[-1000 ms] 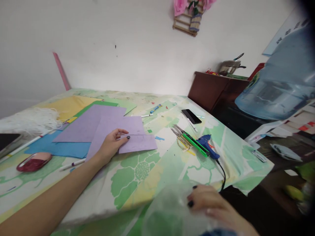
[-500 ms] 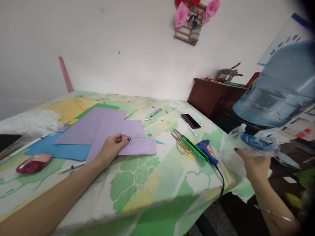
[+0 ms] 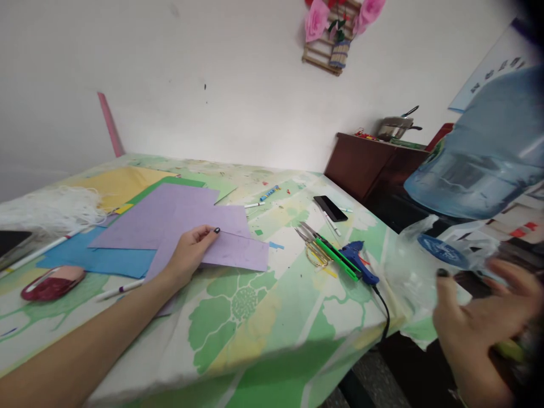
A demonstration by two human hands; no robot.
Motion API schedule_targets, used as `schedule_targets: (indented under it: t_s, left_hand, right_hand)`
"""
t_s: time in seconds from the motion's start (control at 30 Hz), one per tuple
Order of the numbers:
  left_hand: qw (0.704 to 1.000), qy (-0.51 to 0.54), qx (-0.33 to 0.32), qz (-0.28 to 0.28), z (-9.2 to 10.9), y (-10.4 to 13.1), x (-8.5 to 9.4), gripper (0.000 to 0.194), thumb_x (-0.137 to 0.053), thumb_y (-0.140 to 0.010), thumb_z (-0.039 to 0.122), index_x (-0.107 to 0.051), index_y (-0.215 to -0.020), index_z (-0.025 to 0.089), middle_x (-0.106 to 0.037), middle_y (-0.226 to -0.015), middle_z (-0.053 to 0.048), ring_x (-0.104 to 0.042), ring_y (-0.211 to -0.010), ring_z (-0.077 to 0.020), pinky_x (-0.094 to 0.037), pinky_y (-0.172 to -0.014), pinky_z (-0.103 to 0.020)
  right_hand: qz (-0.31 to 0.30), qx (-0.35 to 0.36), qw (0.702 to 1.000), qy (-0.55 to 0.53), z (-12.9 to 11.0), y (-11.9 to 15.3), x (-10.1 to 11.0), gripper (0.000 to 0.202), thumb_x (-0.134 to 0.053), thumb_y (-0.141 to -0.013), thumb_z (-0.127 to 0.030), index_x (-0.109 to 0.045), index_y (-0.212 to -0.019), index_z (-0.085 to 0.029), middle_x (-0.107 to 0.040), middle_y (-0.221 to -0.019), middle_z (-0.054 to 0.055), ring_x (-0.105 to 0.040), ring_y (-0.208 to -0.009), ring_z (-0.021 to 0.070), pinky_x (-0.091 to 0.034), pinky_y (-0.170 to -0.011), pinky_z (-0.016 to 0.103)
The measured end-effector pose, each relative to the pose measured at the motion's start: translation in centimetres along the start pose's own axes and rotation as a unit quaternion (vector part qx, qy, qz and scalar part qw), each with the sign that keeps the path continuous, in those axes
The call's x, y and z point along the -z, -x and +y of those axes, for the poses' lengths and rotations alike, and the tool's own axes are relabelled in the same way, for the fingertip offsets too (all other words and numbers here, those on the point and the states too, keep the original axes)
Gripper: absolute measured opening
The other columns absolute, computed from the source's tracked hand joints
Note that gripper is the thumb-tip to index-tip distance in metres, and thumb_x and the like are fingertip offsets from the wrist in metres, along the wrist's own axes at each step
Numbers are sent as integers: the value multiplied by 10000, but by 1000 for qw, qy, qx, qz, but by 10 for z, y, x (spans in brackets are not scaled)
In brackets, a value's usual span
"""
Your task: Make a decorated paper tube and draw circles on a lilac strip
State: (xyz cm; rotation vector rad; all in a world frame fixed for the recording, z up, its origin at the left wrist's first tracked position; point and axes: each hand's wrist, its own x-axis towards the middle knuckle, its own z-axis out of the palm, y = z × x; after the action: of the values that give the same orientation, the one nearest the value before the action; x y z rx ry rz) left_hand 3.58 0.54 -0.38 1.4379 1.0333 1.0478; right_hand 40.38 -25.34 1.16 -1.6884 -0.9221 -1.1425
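Purple sheet: lies flat on the table, its near-right portion overlapping a second purple sheet; this is the landmark for all positions below.
Left hand: rests on the near edge of the purple sheet, fingers together and curled over the edge, thumb beneath or beside it; judged to be pinning or lifting that edge, which of the two cannot be told.
Right hand: well to the right of the purple sheet, beyond the table's corner, fingers spread apart; blurred.
Plastic bag: clear, with a blue round print, just above the right hand; whether the fingers touch it cannot be told.
Blue sheet: left of the purple sheet, partly under the purple stack.
Yellow and green sheets: behind the purple sheet, fanned out, likely for easy picking.
Marker: near-left of the purple sheet, beside the forearm.
Scissors: right of the purple sheet, touching a green-handled tool.
Glue gun: right of the scissors, cord running over the table edge.
Phone: right and behind the purple sheet, face up.
Water jug: far right, off the table.
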Motion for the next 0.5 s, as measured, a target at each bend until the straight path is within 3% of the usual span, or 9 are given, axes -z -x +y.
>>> schedule_targets:
  t_s: [0.03,0.07,0.17,0.33,0.5]
  left_hand:
    - [1000,1,-2,3,1,0,-1,352,-683,-615,512,-623,-737,186,-599,-633,12,-516,-589,-160,-371,-522,-238]
    - [1000,2,-4,7,2,0,-1,344,-683,-614,505,-625,-731,187,-600,-633,12,-516,-593,-159,-373,-523,-236]
    - [1000,1,-11,16,5,2,-1,324,-687,-608,489,-624,-707,186,-599,-633,16,-513,-601,-151,-380,-531,-224]
    - [1000,2,-19,19,5,2,7,324,-691,-614,480,-630,-726,182,-601,-655,27,-510,-609,-135,-377,-535,-204]
    - [1000,26,-9,5,-2,-7,14,340,-676,-653,483,-623,-815,189,-593,-645,31,-523,-568,-139,-376,-501,-213]
  right_hand:
    - [-66,70,995,-12,-15,3,-2,432,-624,-760,-326,-500,-1146,-176,-571,-1085,190,-550,-1029,355,-456,-804,465]
    - [-172,117,978,-29,-28,6,-6,302,-586,-797,-314,-543,-1072,-195,-618,-991,138,-591,-933,301,-473,-775,419]
    - [-410,109,905,19,-54,20,-32,266,-530,-830,-278,-547,-1066,-156,-632,-1019,127,-564,-992,273,-445,-860,383]
    - [-497,82,862,61,-68,33,-71,357,-543,-813,-212,-517,-1152,-105,-650,-989,152,-595,-931,288,-429,-783,350]
    - [-540,59,836,78,-87,21,-85,338,-457,-855,-171,-476,-1188,-113,-656,-916,136,-624,-827,269,-396,-668,305]
